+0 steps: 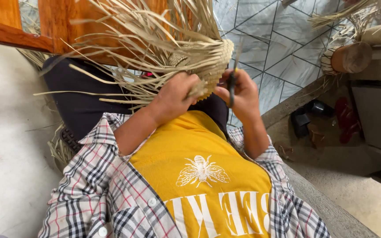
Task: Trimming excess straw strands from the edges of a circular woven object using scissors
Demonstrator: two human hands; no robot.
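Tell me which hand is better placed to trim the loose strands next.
Probably the right hand: it holds a thin dark tool, possibly scissors, against the woven straw-coloured basket rim. The left hand grips the weave, steadying it.

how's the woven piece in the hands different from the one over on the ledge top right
The woven piece in the hands is unfinished, with long loose straw strips fanning out; the one on the ledge looks more compact, lying on its side around a brown round form. The left hand grips the first, and the right hand holds a dark thin tool beside it; nobody touches the second. Both are pale plaited straw.
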